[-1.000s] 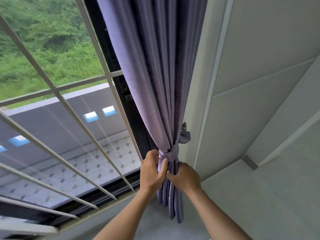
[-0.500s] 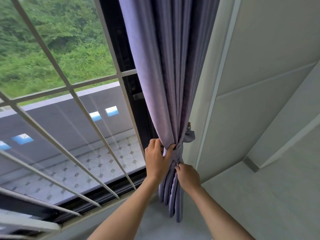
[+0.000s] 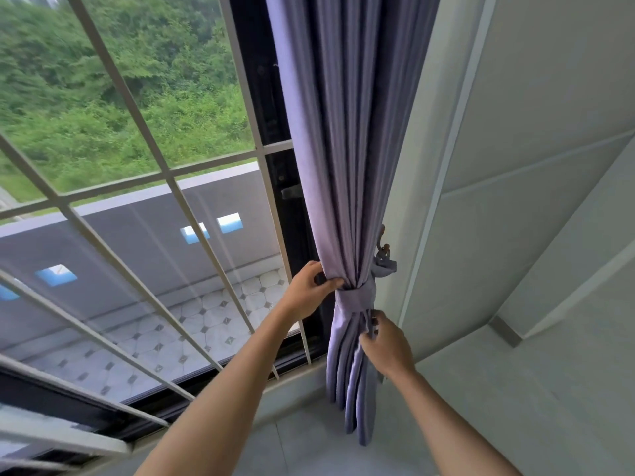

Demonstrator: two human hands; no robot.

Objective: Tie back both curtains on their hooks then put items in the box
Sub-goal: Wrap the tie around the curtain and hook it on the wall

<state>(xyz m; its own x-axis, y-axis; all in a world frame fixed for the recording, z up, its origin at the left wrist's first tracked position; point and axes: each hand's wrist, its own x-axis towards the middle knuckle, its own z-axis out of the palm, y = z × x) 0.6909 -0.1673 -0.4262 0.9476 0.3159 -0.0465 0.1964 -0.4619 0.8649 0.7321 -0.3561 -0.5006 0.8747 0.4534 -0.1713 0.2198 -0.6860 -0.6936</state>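
At centre frame, the left hand [image 3: 309, 290] pinches the curtain [image 3: 347, 166] just above its tieback [image 3: 357, 298]. Below, the right hand [image 3: 386, 341] grips the gathered folds.

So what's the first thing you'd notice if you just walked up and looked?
A long purple curtain hangs down the middle, bunched tight by a matching tieback looped to a hook on the wall. The left hand pinches the folds just above the band, and the right hand grips them below. Left of it, a white window grille crosses green trees outside.
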